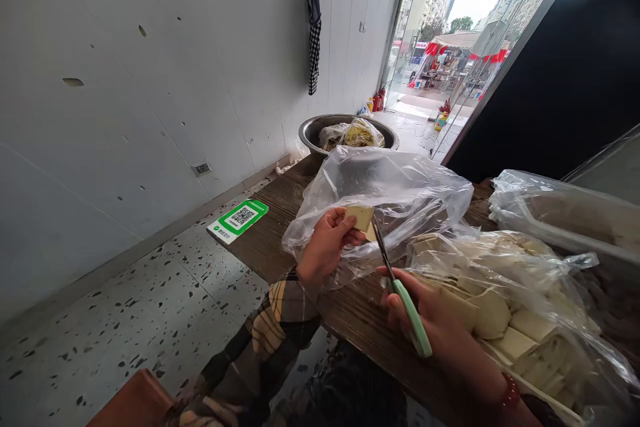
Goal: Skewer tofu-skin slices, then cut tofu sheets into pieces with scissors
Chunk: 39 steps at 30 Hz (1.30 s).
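My left hand (pixel 330 243) pinches a small pale yellow square that looks like a tofu sheet (pixel 361 219) between thumb and fingers, over a clear plastic bag (pixel 320 207). In my right hand (pixel 425 307) is a pair of scissors (pixel 411 317) with mint green handles, my fingers wrapped round them. The dark blades point up and touch or overlap the sheet's right edge; I cannot tell whether they cut into it. Right of my right hand, a heap of similar pale tofu sheets (pixel 493 313) lies partly under clear plastic.
A dark wooden table (pixel 280 203) carries a green and white QR code card (pixel 240 219) at its left corner. A metal basin (pixel 310 131) with plastic-wrapped things stands at the far end. Another clear plastic-covered container (pixel 560 207) is at the right. A white wall (pixel 150 80) runs along the left.
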### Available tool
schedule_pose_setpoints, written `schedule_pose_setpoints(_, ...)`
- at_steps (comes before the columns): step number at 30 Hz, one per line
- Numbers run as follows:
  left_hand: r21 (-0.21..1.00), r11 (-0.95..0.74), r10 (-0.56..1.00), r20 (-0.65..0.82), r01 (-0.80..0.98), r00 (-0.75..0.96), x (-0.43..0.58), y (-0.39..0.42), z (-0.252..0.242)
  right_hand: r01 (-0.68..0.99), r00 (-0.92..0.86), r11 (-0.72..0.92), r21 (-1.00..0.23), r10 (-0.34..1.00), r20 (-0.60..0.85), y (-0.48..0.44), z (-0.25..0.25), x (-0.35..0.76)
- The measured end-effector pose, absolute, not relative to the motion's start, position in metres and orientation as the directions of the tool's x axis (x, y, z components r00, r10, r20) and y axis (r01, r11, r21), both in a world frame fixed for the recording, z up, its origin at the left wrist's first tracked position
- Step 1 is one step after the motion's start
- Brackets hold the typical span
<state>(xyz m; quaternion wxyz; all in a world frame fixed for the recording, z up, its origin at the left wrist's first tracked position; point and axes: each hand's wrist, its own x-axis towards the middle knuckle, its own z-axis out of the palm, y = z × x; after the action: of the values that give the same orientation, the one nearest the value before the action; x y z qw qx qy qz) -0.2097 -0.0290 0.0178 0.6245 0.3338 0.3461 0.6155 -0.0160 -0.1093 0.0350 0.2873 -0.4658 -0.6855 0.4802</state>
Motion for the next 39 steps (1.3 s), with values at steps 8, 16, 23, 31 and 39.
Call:
schedule_pose_setpoints(8,0.814,0.08,0.996,-0.037,-0.576,0.085,-0.212,-0.033,0.016,0.325,-0.477,-0.06,-0.944,0.851,-0.219,-0.112,0.038,-0.016)
schedule_pose_setpoints(16,0.836,0.069,0.988,0.017,-0.545,0.15,-0.211,-0.035,0.01,0.358,-0.461,-0.069,-0.931,0.854,-0.241,-0.113,0.041,-0.022)
schedule_pose_setpoints(23,0.851,0.061,0.983,0.04,-0.521,0.181,-0.211,-0.038,0.01,0.381,-0.42,-0.054,-0.923,0.879,-0.225,-0.115,0.039,-0.025)
schedule_pose_setpoints(31,0.87,0.06,0.978,0.046,-0.489,0.202,-0.212,-0.038,0.01,0.364,-0.38,-0.1,-0.926,0.891,-0.246,-0.12,0.04,-0.029)
schedule_pose_setpoints(39,0.885,0.083,0.977,0.018,-0.458,0.212,-0.215,-0.037,0.007,0.44,-0.364,-0.059,-0.896,0.901,-0.238,-0.122,0.048,-0.027)
